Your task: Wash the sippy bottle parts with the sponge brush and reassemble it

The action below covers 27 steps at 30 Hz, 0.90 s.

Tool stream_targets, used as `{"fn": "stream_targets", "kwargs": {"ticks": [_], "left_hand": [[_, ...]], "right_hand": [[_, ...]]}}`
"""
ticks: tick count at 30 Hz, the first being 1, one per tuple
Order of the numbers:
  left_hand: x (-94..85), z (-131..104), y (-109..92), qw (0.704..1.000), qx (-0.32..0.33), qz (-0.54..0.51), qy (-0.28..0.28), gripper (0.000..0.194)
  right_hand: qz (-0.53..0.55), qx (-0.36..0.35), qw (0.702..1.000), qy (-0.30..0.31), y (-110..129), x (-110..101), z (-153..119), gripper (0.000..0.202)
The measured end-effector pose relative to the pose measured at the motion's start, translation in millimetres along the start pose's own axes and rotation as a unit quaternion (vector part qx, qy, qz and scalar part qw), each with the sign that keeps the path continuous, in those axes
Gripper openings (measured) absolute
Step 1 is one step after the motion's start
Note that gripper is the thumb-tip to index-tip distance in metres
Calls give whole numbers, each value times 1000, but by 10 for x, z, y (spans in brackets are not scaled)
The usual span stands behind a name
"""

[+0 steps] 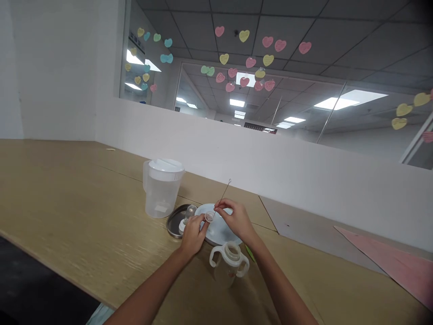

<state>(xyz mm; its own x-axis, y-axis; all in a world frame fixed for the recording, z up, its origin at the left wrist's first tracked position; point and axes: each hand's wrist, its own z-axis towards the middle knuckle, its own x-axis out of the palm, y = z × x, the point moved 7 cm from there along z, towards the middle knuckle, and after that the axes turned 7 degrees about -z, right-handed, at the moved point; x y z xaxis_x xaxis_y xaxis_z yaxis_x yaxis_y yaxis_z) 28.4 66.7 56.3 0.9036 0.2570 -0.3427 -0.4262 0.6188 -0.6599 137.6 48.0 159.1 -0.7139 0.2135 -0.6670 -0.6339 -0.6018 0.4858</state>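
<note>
My left hand [193, 234] pinches a small, clear, round-rimmed piece [209, 217], which looks like a bottle nipple, above a pale blue dish [216, 234]. Close beside it, my right hand [238, 220] grips a thin wire brush [224, 192] between thumb and fingers. The brush's looped end points up and away, and its lower end meets the round piece; whether it is inside I cannot tell. Nearer to me stands an uncapped baby bottle [230, 266] with two white handles. Left of my left hand, a white bottle collar with a clear dome cover [190, 213] sits on a dark metal tray [173, 222].
A lidded clear pitcher [163, 192] stands behind the tray. Something green [250, 253] lies partly hidden by my right forearm. The wooden table [84, 203] meets a white wall at the back, below a window with heart-shaped notes. A pink sheet [395, 266] lies at right.
</note>
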Motion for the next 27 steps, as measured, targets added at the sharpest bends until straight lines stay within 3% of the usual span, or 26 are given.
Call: {"fn": "stream_targets", "kwargs": {"ticks": [5,13,27], "left_hand": [[-2,1,19,1000,-2,-14,-11,26],[9,-6,17,1000,-7,-3,3,28],[11,-6,0,1000,-8,-4,6,26]], "right_hand": [[2,4,1000,-27,28,-67,-11,7],[-7,10,1000,21,12,21,-16,7],[-33,3,999,14,36,2,-29,10]]}}
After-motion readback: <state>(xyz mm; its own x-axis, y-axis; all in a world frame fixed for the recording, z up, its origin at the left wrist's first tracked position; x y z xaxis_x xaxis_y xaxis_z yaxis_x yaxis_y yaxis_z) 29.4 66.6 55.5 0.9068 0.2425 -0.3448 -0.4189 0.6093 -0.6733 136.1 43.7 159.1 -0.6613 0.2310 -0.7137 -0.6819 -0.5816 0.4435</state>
